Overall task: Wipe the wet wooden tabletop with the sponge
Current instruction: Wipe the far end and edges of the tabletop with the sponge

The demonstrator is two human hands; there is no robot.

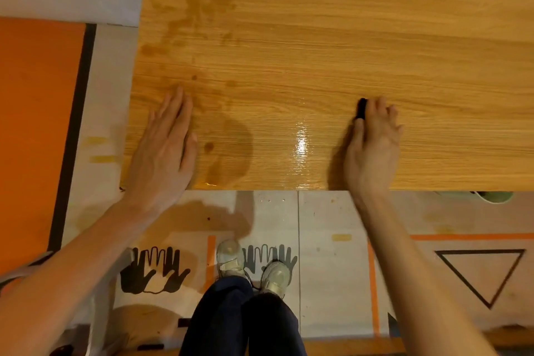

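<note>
The sponge [361, 108] is a small dark thing, mostly hidden under your right hand [372, 141]; only its end shows past your thumb and fingertips. Your right hand curls over it, fingers bent around it, pressing it onto the wooden tabletop [332, 46] right of centre, near the front edge. Just left of that hand, a glossy wet patch [300, 141] catches the light. Further left, darker damp stains [225, 150] spread near the front edge and run up toward the far left corner. Your left hand [167, 147] lies flat on the table's near left part, fingers straight and together, holding nothing. Below the table edge, your shoes [254, 266] stand on a floor marked with black handprints [156, 269] and a triangle outline [481, 274].
</note>
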